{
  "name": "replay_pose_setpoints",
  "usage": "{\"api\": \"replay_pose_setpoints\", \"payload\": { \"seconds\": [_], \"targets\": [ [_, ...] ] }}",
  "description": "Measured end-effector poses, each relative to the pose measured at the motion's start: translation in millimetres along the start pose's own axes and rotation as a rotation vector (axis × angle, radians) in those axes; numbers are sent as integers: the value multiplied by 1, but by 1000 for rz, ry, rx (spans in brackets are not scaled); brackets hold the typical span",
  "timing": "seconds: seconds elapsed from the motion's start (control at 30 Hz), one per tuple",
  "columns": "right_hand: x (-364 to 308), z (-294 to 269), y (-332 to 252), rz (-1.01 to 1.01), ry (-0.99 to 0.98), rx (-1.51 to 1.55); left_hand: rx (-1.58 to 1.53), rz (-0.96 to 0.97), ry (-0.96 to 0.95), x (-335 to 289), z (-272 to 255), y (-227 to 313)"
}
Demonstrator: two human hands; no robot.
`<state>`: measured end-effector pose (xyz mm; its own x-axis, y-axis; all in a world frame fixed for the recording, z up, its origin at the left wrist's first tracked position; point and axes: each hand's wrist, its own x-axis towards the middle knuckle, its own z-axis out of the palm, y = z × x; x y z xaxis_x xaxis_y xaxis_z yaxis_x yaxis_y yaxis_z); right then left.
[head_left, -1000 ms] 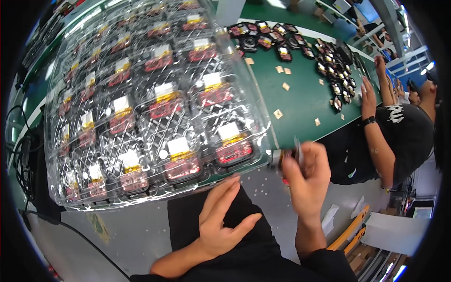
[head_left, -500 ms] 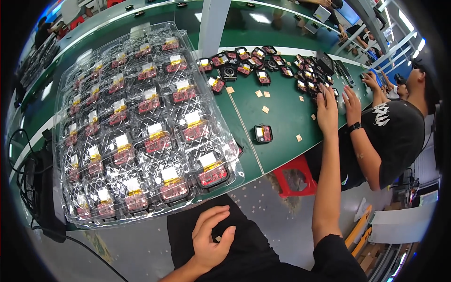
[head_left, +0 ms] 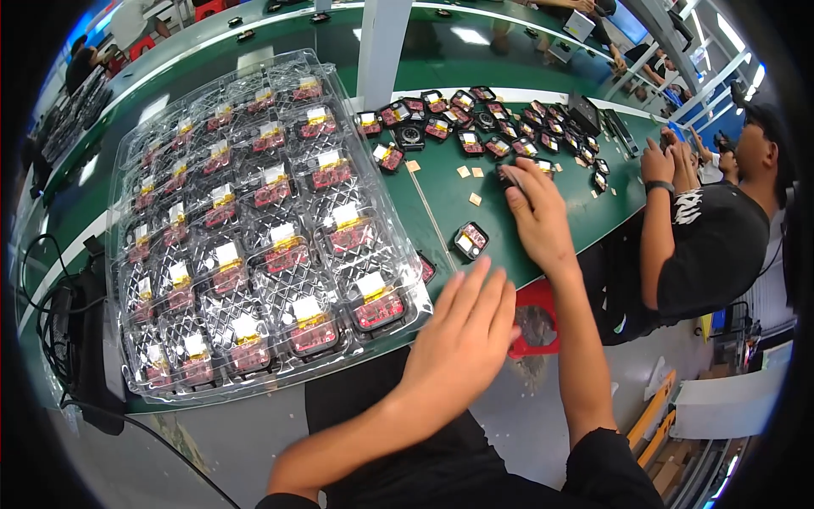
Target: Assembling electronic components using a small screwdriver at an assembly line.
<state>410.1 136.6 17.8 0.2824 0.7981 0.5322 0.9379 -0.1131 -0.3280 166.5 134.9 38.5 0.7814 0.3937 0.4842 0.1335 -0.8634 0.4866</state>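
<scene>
My right hand (head_left: 539, 216) is closed over the green bench, with a dark square watch case (head_left: 506, 176) between its thumb and fingers; the hand partly hides it. In front of the bench edge, my left hand (head_left: 471, 335) has its fingers stretched out and holds nothing. Just beyond its fingertips, a single black watch case (head_left: 471, 241) with a red circuit board lies on the bench. Another case (head_left: 426, 267) sits by the tray edge. A loose pile of similar cases (head_left: 530, 127) spreads beyond my right hand.
A large clear plastic tray (head_left: 415, 318) of cases with red boards and white-and-yellow parts fills the left. Small tan squares (head_left: 475, 198) are scattered on the green bench (head_left: 441, 191). To the right sits a co-worker (head_left: 721, 229), near a red stool (head_left: 536, 327). A grey post (head_left: 383, 51) stands behind.
My right hand has come back leftward from the pile with a case, and the pile has spread. My left hand has risen from my lap toward the bench. The single case has turned slightly.
</scene>
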Motion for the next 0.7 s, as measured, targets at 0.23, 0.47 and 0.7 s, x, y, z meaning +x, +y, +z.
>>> {"api": "replay_pose_setpoints", "payload": {
  "seconds": [0.23, 0.47, 0.7],
  "targets": [
    [-10, 3, -32, 85, -33, 293, 366, -132, -182, 11, 9, -15],
    [-32, -20, -56, 278, 100, 121, 476, -216, -214, -1, -1, -3],
    [-47, -20, -69, 187, -45, -90, 102, -67, -49, -31, -7, 8]
  ]
}}
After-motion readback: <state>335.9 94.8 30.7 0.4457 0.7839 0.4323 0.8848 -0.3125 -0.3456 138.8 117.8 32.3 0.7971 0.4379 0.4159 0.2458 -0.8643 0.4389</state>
